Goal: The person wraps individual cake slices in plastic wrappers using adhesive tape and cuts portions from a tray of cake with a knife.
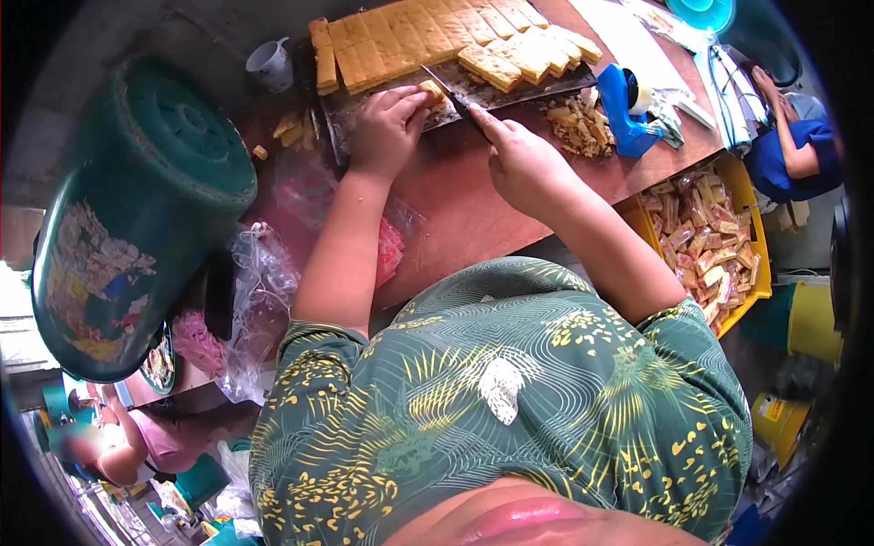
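My right hand [526,166] is closed around the handle of a knife [458,102], its blade pointing up and left over a dark baking tray [353,111]. My left hand [390,129] is closed, its fingertips on a small piece of yellow cake [433,92] beside the blade. Behind the hands, a large slab of sponge cake [391,41] lies on the tray, cut into strips. Several cut slices [519,62] overlap at the tray's right side.
Right of the tray are cake crumbs [579,126] and a blue tape dispenser [628,114]. A yellow crate [748,227] holds wrapped pieces. At left are a white cup [270,65], a large green bin [137,200] and plastic bags [259,291]. Two other people appear at the edges.
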A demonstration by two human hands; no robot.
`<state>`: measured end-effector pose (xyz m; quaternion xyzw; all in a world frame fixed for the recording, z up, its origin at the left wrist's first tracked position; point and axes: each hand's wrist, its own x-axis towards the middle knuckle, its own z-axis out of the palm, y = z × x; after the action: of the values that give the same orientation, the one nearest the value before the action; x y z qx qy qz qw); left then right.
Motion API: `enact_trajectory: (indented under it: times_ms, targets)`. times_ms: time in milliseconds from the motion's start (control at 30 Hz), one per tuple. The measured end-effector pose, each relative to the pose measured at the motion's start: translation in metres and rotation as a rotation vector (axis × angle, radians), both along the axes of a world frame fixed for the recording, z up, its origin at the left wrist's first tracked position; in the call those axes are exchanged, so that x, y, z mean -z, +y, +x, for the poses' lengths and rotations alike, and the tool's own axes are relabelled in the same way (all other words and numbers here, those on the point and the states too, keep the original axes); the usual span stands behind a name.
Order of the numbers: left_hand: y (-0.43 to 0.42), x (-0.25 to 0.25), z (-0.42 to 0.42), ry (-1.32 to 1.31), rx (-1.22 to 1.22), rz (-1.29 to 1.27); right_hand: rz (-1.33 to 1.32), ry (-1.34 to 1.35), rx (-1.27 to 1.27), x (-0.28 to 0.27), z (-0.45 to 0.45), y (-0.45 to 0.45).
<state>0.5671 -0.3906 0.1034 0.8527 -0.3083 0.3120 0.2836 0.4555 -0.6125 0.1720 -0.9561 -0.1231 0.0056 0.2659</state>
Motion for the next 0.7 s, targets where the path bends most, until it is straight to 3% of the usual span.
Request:
enact_trajectory:
  times_ms: [567, 700]
  targets:
    - [-0.002, 0.002, 0.001, -0.014, 0.016, 0.001, -0.102, 0.009, -0.052, 0.011, 0.023, 0.016]
    - [-0.002, 0.001, -0.001, 0.001, 0.031, -0.003, -0.174, 0.127, -0.018, -0.002, 0.006, 0.016]
